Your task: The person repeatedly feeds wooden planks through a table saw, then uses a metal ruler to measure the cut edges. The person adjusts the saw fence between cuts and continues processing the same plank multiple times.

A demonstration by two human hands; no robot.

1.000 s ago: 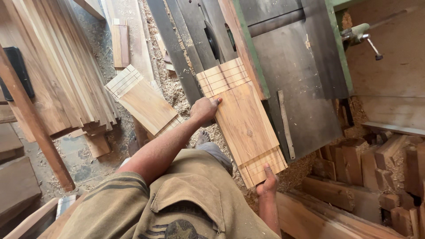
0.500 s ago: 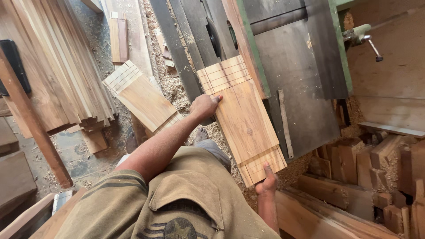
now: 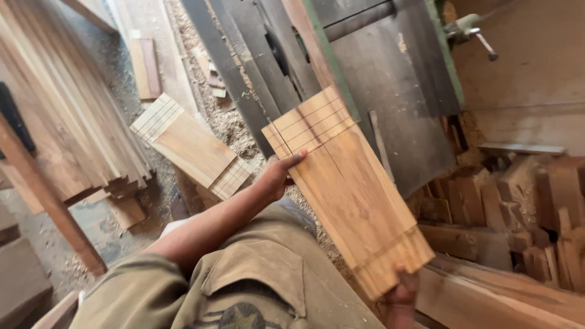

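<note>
I hold a flat wooden board with pencil lines ruled across both ends, tilted in front of me. My left hand grips its left edge near the far end, thumb lying on top. My right hand holds the near end from below, mostly hidden by the board. The board hangs beside the dark metal table of a woodworking machine.
A second marked board lies on the sawdust-covered floor at left, next to a stack of long planks. Cut wood blocks are piled at right. A machine handle sticks out at top right.
The board has come nearer to me and swung slightly off the machine table. Both hands keep their hold.
</note>
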